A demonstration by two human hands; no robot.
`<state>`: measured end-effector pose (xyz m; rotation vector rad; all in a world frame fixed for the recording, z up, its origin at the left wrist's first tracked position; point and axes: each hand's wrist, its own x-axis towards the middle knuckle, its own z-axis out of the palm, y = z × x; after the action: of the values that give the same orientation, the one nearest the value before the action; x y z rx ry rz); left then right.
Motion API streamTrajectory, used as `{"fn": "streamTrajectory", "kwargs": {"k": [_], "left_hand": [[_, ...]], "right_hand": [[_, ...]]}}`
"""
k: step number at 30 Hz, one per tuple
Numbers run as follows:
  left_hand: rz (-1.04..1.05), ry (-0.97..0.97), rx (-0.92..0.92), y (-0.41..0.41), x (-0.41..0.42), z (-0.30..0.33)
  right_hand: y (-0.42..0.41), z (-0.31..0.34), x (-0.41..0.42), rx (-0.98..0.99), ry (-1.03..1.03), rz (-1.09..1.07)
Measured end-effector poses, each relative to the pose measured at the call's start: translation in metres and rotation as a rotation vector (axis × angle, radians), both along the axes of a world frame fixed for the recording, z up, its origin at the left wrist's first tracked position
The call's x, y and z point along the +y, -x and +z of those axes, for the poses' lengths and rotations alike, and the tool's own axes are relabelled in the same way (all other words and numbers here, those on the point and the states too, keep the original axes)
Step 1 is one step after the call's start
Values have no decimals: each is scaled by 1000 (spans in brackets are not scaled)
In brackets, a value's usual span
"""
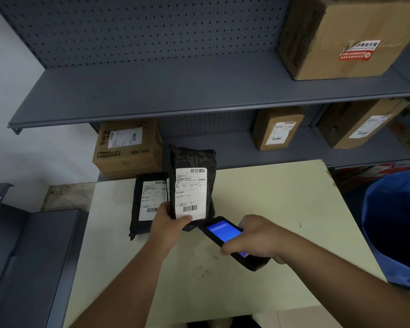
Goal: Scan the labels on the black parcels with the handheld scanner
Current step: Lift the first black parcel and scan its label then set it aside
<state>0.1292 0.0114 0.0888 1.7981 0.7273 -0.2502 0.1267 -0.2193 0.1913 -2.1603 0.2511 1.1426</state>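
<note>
Our left hand [168, 221] gripping a black parcel [192, 185] upright over the table [282, 197], label [191, 194] facing us, right hand [258, 237] wrapped round the scanner [230, 240] just below it, second parcel [147, 202] lying flat behind

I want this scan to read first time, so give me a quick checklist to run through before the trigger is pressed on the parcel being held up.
1. Parcel held firmly: the left hand grips the lower edge of the raised black parcel. Ok.
2. Label facing out: its white label faces the camera, lower barcode uncovered. Ok.
3. Scanner in hand: the right hand holds the handheld scanner, screen lit blue. Ok.
4. Scanner aimed at the barcode: its top end sits just below the parcel's lower right corner; the beam is not visible. Cannot tell.
5. Next parcel ready: a second black parcel lies label-up on the table. Ok.
</note>
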Motion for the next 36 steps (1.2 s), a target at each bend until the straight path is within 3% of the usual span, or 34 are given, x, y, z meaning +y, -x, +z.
{"fn": "streamTrajectory", "kwargs": {"k": [36], "left_hand": [[-17,41,57,-3,-37,-18]], "right_hand": [[7,3,-35,18,-72,-151]]}}
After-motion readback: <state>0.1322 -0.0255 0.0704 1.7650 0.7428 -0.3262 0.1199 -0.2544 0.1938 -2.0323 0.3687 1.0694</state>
